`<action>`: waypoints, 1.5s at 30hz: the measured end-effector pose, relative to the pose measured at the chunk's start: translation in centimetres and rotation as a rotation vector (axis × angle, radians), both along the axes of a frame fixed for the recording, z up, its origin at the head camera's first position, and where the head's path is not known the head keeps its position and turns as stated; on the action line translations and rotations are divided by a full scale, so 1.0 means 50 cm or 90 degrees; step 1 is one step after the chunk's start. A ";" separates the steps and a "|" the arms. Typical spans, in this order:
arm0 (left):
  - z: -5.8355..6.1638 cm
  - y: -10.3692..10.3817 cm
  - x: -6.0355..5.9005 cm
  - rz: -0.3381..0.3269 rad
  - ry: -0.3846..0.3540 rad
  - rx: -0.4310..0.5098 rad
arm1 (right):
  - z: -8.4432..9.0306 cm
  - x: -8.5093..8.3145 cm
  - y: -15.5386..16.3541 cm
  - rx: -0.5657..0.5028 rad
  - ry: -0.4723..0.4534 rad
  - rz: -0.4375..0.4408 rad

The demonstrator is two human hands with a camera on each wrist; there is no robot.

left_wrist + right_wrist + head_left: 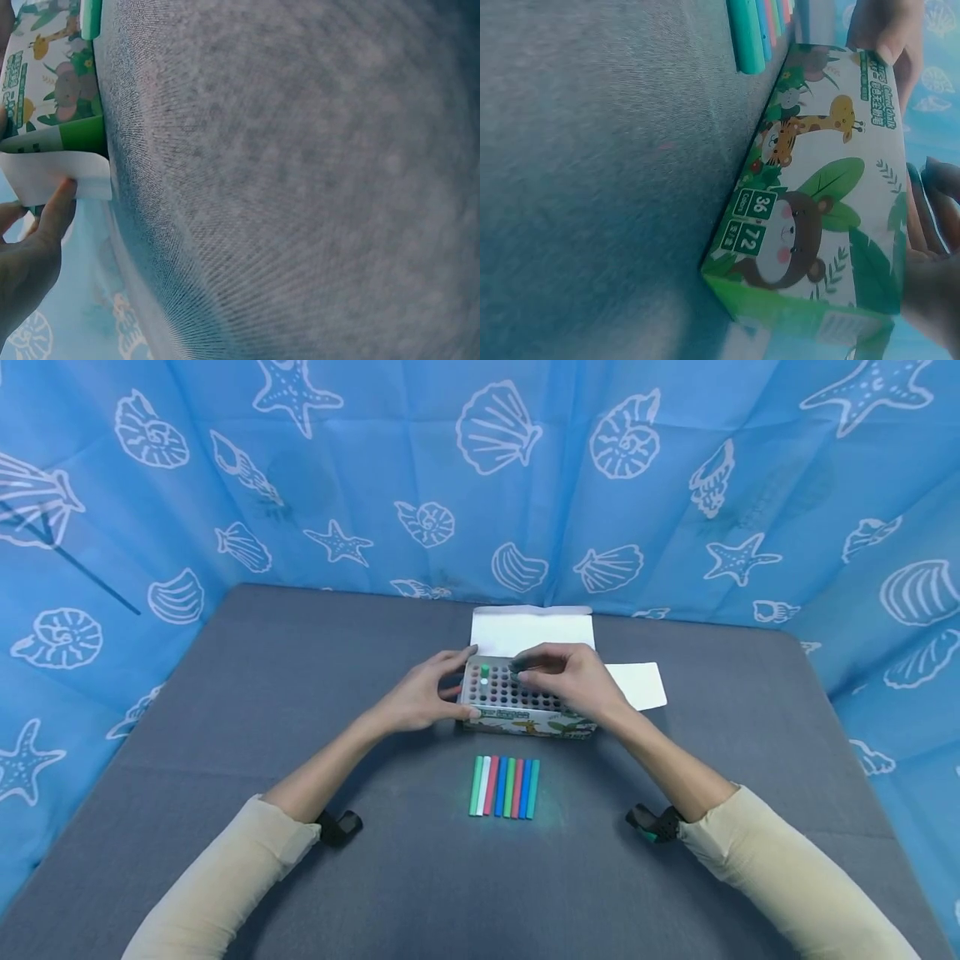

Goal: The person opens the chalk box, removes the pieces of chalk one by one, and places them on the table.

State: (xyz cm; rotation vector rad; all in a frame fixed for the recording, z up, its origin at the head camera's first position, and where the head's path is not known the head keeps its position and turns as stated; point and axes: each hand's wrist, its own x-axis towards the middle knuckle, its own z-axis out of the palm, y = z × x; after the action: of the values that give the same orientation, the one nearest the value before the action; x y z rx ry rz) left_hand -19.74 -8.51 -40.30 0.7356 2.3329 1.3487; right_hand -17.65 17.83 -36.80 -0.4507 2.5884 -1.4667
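Observation:
A printed cardboard chalk box (528, 724) stands with its top open, showing rows of round holes. My left hand (420, 692) grips its left end, thumb at the front edge and fingers toward the back. In the left wrist view, a finger of that hand (34, 259) touches a white end flap (56, 174). My right hand (573, 681) is over the holes, fingertips pinching a dark chalk stick (515, 674), mostly hidden by the fingers. A green chalk stick (484, 671) and a white chalk stick (483, 685) poke up from holes at the left.
In front of the box, several coloured chalk sticks (504, 787) lie side by side on the grey cloth-covered table (420, 877). The white lid (528, 628) is folded back behind the box, and a white side flap (637, 685) sticks out right. A blue shell-patterned curtain (420, 452) hangs behind.

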 end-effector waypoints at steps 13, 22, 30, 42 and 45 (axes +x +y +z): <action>0.000 0.000 -0.003 -0.005 -0.005 0.024 | -0.013 -0.031 -0.043 0.022 0.037 0.023; 0.002 0.001 -0.001 -0.004 0.002 0.006 | -0.021 -0.040 -0.059 0.089 0.049 0.013; 0.004 0.000 -0.001 0.000 -0.002 -0.004 | -0.026 -0.047 -0.073 0.114 0.035 0.007; -0.001 0.002 -0.002 0.002 0.001 -0.010 | -0.032 -0.042 -0.091 0.179 0.096 -0.003; 0.000 0.002 -0.003 0.002 0.002 -0.008 | -0.033 -0.041 -0.090 0.180 0.109 -0.003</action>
State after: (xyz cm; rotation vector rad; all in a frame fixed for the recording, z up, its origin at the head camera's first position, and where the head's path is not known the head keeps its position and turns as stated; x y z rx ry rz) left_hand -19.87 -8.40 -40.29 0.7299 2.3435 1.3349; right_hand -19.70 13.33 -38.45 -0.5532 2.8723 -1.0801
